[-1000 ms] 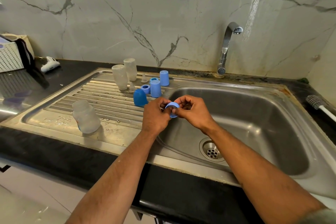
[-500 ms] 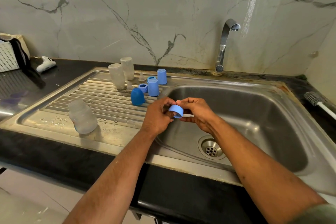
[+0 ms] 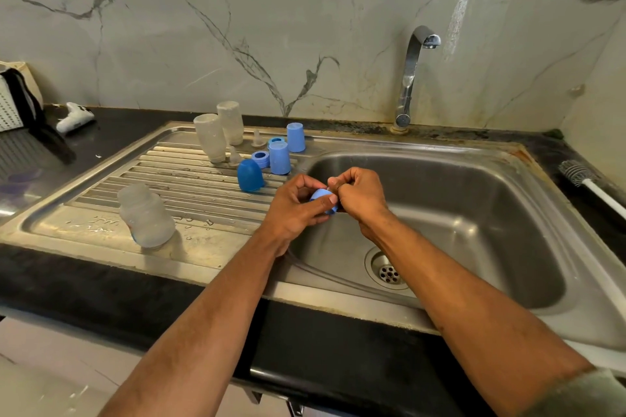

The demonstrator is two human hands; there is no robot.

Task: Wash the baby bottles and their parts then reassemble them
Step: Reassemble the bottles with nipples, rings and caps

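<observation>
My left hand (image 3: 295, 210) and my right hand (image 3: 359, 197) both pinch a small blue bottle ring (image 3: 322, 199) over the left edge of the sink basin (image 3: 474, 213). Whether a teat sits inside the ring is hidden by my fingers. On the ribbed drainboard (image 3: 169, 186) stand two upturned clear bottles (image 3: 210, 137) at the back and one wider clear bottle (image 3: 146, 217) at the front left. Beside them are a dark blue domed cap (image 3: 250, 175), two light blue caps (image 3: 279, 157), blue rings (image 3: 260, 159) and two clear teats (image 3: 234, 156).
A chrome tap (image 3: 411, 78) rises behind the basin, with no water running. A bottle brush (image 3: 586, 181) lies on the black counter at the right. A white basket (image 3: 13, 101) and a small white object (image 3: 74, 116) sit at the far left. The drain (image 3: 388, 272) is open.
Both hands have stayed over the basin's left edge, turning the blue ring between the fingers. It now shows its outer wall, tilted, and my fingers cover more of it.
</observation>
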